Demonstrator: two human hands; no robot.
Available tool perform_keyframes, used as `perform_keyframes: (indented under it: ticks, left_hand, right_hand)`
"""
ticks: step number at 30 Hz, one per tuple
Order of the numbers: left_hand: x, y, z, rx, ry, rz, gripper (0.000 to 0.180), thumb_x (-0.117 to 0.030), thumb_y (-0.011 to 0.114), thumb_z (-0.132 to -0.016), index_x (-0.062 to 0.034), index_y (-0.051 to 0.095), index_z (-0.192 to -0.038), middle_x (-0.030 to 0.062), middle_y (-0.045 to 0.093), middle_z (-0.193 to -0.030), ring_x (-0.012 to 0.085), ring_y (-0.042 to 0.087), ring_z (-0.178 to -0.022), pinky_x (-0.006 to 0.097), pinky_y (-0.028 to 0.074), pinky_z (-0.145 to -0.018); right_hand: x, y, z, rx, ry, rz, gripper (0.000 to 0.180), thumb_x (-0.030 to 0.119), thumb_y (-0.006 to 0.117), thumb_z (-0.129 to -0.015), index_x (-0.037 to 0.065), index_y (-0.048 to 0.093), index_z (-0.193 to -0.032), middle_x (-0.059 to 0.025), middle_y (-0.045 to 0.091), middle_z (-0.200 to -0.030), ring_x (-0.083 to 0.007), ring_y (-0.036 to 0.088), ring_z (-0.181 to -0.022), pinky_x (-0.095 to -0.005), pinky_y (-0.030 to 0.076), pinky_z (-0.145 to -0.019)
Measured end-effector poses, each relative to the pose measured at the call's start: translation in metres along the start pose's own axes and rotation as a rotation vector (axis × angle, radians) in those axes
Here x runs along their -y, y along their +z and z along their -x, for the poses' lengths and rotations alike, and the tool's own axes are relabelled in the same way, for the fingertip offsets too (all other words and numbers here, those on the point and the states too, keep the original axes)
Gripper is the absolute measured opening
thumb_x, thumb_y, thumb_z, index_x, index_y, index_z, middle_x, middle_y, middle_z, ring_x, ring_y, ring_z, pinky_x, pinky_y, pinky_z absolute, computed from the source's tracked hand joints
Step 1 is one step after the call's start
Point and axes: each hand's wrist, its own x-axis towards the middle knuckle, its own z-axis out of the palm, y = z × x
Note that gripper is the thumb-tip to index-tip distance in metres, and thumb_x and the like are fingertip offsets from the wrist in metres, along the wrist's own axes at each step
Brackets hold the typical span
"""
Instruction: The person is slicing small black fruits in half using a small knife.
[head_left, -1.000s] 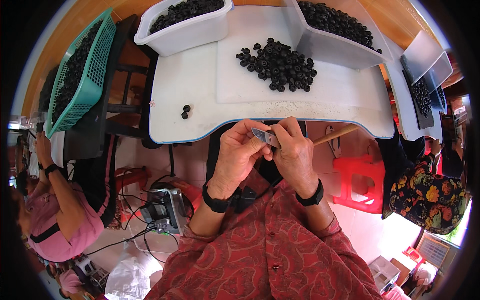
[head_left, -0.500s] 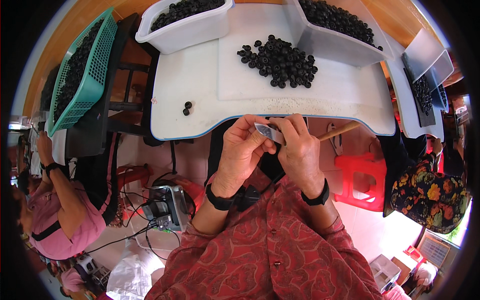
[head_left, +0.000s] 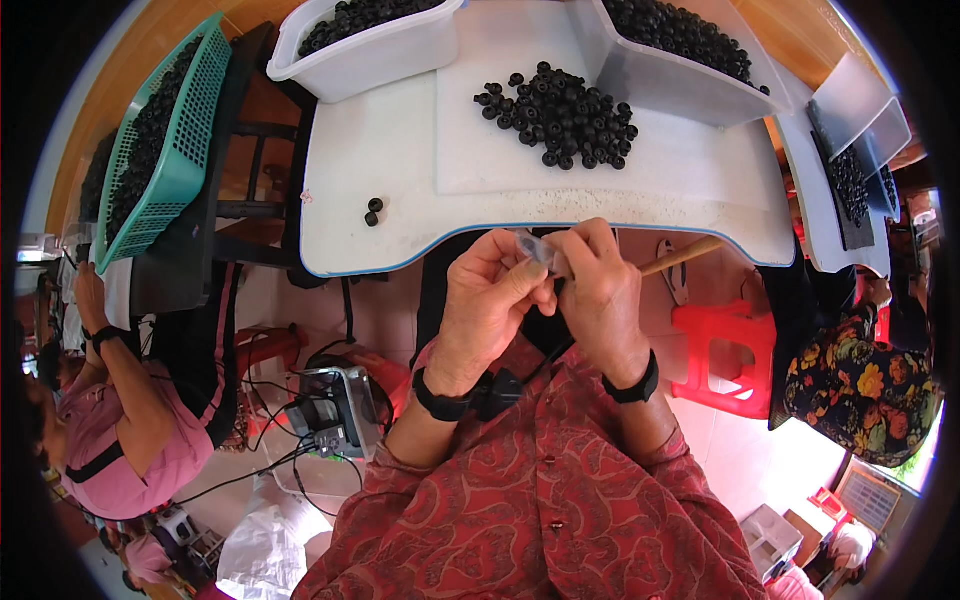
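Note:
My left hand (head_left: 492,300) and my right hand (head_left: 600,290) meet just below the white table's near edge (head_left: 400,215). Between their fingertips they pinch a small clear plastic piece (head_left: 540,250); both hands grip it. A wooden stick (head_left: 682,256) pokes out to the right from behind my right hand. A heap of small black rings (head_left: 560,100) lies on the table above the hands. Two loose black rings (head_left: 373,211) sit to the left near the edge.
White bins of black rings stand at the back left (head_left: 360,40) and back right (head_left: 670,50). A green basket (head_left: 165,160) sits at far left. A red stool (head_left: 735,350) is at right. People sit at left (head_left: 120,420) and right (head_left: 865,390).
Both hands with the clear piece have shifted slightly up toward the table edge; the grip is the same.

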Motion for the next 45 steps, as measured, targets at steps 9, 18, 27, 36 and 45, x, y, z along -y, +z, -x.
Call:
perform_keyframes:
  ticks: [9, 18, 27, 36, 45]
  left_hand:
    - [0.000, 0.002, -0.002, -0.038, -0.058, 0.098, 0.013, -0.008, 0.060, -0.091, -0.0003, 0.058, -0.101, 0.0096, 0.063, -0.083, 0.0129, 0.060, -0.066, 0.029, 0.053, -0.058]
    - [0.004, -0.003, -0.002, -0.009, -0.069, 0.174, 0.014, -0.009, 0.060, -0.091, -0.0021, 0.058, -0.103, 0.0062, 0.061, -0.082, 0.0129, 0.059, -0.068, 0.029, 0.052, -0.059]
    - [0.002, 0.002, -0.001, -0.016, -0.133, 0.185, 0.009, -0.009, 0.059, -0.092, -0.0024, 0.058, -0.098, 0.0070, 0.060, -0.081, 0.0128, 0.057, -0.066, 0.028, 0.050, -0.057]
    - [0.005, -0.001, -0.001, 0.021, -0.107, 0.247, 0.013, -0.008, 0.059, -0.091, -0.0022, 0.059, -0.102, 0.0065, 0.061, -0.080, 0.0146, 0.059, -0.067, 0.028, 0.050, -0.057]
    - [0.005, 0.002, 0.000, 0.070, -0.173, 0.257, 0.011, -0.009, 0.059, -0.092, -0.0019, 0.059, -0.100, 0.0115, 0.064, -0.085, 0.0122, 0.057, -0.066, 0.028, 0.049, -0.058]
  right_hand:
    - [-0.002, -0.002, 0.004, -0.013, 0.076, -0.062, 0.027, -0.001, 0.063, -0.072, 0.008, 0.063, -0.097, -0.0091, 0.054, -0.084, -0.0296, 0.062, -0.062, -0.0368, 0.050, -0.050]
    - [0.008, -0.004, 0.003, 0.008, 0.028, 0.010, 0.032, 0.002, 0.067, -0.068, 0.008, 0.063, -0.099, -0.0087, 0.054, -0.086, -0.0262, 0.063, -0.063, -0.0357, 0.050, -0.051]
    - [-0.005, -0.003, 0.004, -0.010, 0.081, -0.006, 0.026, 0.000, 0.062, -0.072, 0.009, 0.064, -0.097, -0.0075, 0.054, -0.085, -0.0280, 0.062, -0.062, -0.0384, 0.050, -0.050]
    - [0.008, -0.005, 0.007, -0.005, 0.037, 0.003, 0.025, 0.001, 0.065, -0.071, 0.007, 0.063, -0.096, -0.0084, 0.054, -0.086, -0.0261, 0.063, -0.062, -0.0366, 0.049, -0.049]
    - [-0.009, -0.003, 0.005, 0.007, 0.111, -0.054, 0.024, -0.003, 0.061, -0.073, 0.007, 0.062, -0.095, -0.0098, 0.054, -0.085, -0.0305, 0.062, -0.063, -0.0395, 0.049, -0.051]
